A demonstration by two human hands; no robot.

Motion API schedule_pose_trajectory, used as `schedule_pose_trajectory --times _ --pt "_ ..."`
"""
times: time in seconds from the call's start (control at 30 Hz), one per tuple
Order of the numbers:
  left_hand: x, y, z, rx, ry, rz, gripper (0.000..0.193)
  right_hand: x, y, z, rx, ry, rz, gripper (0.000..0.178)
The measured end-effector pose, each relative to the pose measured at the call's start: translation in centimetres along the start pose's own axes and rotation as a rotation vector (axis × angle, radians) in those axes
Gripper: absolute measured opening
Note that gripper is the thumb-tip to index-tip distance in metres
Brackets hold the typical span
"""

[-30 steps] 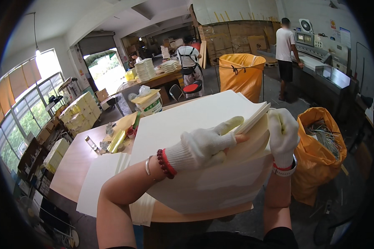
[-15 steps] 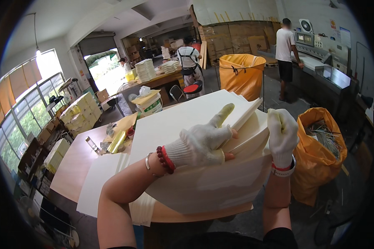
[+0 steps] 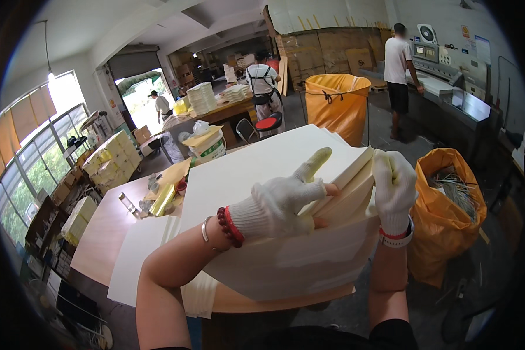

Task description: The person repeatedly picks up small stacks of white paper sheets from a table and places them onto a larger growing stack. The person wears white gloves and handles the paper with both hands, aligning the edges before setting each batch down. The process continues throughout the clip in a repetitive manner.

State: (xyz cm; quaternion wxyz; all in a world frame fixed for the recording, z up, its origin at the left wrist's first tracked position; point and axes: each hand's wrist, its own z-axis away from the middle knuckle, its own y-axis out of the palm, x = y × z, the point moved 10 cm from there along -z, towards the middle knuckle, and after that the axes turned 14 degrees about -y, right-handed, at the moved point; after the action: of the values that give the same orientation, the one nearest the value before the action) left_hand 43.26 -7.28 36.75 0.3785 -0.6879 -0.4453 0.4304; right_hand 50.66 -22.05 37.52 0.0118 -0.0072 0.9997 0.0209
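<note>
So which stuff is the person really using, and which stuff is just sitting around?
In use:
- left hand, gloved, fingers tucked between the sheets
- right hand, gloved, gripping the stack's edge
- thick stack of white paper

Just sitting around:
- orange bag of scraps
- big yellow bin bag
- yellow roll on the wooden table
- white bucket

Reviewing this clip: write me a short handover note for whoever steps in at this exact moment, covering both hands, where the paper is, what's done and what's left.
Left hand: gloved, on top of the paper stack, fingers slipped between sheets at its near right corner.
Right hand: gloved, gripping that corner's edge from the right side.
The stack lies on the wooden table, its near edge overhanging; the corner is fanned into a few bundles.
Done: top bundles parted.
Left: probably lifting or counting off the parted sheets; nothing is off the stack yet.
</note>
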Motion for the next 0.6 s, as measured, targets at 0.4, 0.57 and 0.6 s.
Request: schedule_pose_trajectory --times 0.4,0.57,0.6 --pt "1.2 1.3 -0.2 0.241 -0.271 0.003 0.047 -1.6 0.5 0.4 0.018 0.219 -0.095 0.012" --pt "2.5 1.9 -0.4 0.228 -0.299 0.4 0.042 -1.5 0.0 0.2 -0.011 0.203 -0.096 0.015" --pt "1.9 1.2 -0.2 0.164 -0.208 0.348 0.043 -1.5 0.0 0.2 -0.013 0.214 -0.098 0.015"
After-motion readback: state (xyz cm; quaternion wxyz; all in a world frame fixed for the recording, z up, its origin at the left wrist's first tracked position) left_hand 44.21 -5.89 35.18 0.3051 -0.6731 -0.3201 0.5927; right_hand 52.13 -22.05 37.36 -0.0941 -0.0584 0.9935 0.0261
